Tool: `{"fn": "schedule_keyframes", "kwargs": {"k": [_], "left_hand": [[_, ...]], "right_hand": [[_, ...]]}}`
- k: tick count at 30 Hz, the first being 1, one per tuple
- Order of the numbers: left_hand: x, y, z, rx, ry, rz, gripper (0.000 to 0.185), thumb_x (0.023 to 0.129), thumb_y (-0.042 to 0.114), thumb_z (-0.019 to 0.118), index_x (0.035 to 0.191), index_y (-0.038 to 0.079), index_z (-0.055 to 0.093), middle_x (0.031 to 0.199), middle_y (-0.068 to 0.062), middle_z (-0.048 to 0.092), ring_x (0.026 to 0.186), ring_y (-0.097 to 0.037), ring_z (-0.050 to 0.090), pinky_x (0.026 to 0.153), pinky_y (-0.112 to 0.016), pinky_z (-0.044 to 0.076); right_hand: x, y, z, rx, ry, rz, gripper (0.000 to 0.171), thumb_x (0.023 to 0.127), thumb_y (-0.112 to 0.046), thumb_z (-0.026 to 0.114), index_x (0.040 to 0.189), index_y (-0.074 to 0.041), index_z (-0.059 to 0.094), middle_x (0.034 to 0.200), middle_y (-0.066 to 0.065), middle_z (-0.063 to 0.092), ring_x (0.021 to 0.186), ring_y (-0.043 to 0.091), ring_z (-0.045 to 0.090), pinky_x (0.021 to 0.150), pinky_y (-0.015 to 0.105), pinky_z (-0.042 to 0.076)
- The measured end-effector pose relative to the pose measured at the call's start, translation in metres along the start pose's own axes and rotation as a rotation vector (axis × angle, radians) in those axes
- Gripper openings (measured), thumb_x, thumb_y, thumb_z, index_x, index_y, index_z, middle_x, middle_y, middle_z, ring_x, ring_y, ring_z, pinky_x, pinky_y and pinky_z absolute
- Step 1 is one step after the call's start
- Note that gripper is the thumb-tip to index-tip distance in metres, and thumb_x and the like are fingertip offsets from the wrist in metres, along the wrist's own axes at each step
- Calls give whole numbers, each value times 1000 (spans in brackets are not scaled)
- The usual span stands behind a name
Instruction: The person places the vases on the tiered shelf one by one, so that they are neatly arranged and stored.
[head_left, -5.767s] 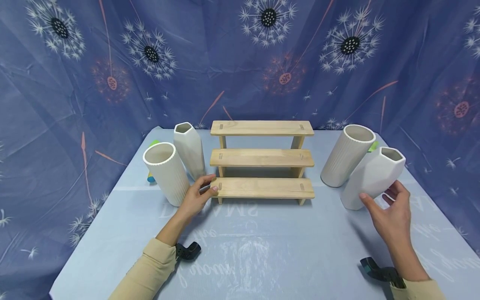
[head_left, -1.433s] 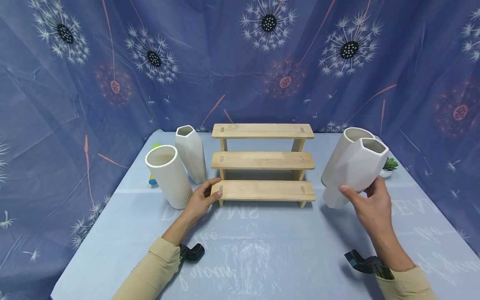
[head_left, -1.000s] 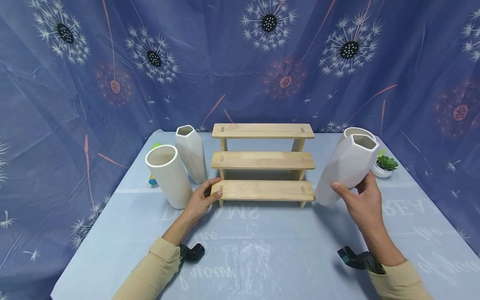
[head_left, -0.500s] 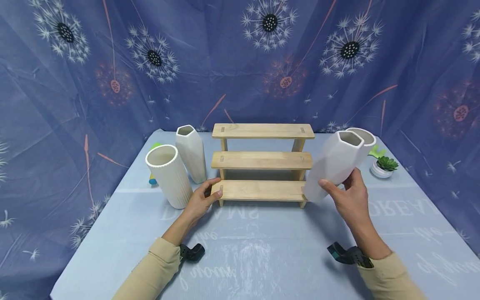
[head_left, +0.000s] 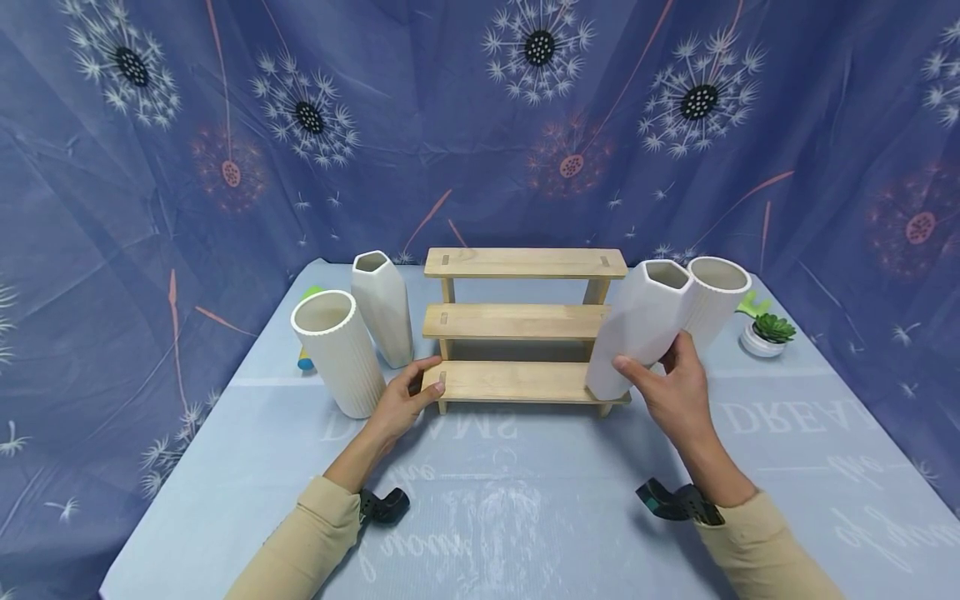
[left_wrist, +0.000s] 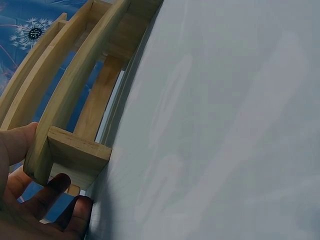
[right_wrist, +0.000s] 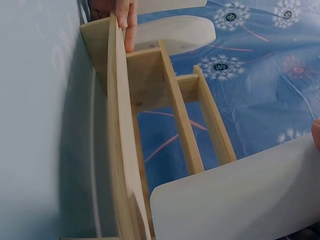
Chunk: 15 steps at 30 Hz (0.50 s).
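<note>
My right hand (head_left: 675, 396) grips a white faceted vase (head_left: 637, 325), its thumb on the near side. The vase leans, with its base right at the right end of the lowest step of a three-tier wooden display stand (head_left: 517, 382). In the right wrist view the smooth white vase (right_wrist: 235, 200) overlaps the stand's step ends. My left hand (head_left: 401, 402) pinches the left end of that lowest step. The left wrist view shows the thumb against the step's board (left_wrist: 42, 145) and the other fingers below it.
On the left stand a ribbed white vase (head_left: 337, 354) and a second faceted vase (head_left: 382, 304). Another ribbed vase (head_left: 720, 292) is behind the right hand. A small potted succulent (head_left: 768, 333) and a green item (head_left: 753, 304) sit farther right. A blue dandelion-print cloth (head_left: 480, 125) hangs behind.
My right hand has carried the faceted vase leftward from the right side of the table to the stand's lowest step, uncovering the succulent. The left hand keeps its grip on the stand.
</note>
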<state>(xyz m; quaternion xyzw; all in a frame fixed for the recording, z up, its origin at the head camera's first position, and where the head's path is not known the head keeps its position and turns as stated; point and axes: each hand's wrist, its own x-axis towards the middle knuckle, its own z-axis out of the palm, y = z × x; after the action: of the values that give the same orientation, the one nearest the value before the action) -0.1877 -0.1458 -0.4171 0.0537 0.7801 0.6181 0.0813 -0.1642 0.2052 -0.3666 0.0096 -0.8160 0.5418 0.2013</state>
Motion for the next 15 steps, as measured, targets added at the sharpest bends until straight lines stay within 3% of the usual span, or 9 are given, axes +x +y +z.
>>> {"fn": "schedule_keyframes", "kwargs": {"k": [6,15], "left_hand": [[-3,4,1,5,-1,-3,50,93,12,58,140,5,42,143,-20,42,133,-31,39,108,-42,34],[-3,3,0,21,2,4,50,93,13,59,140,6,42,142,-20,44,131,-31,41,105,-41,36]], "right_hand": [[0,-3,5,-7,-10,-9,77,78,-17,77,141,-11,34,136,8,48,118,20,51,101,47,41],[1,-5,13,31,-53,-24,79,79,-20,77,143,-14,32,139,11,46,123,30,49,105,54,37]]}}
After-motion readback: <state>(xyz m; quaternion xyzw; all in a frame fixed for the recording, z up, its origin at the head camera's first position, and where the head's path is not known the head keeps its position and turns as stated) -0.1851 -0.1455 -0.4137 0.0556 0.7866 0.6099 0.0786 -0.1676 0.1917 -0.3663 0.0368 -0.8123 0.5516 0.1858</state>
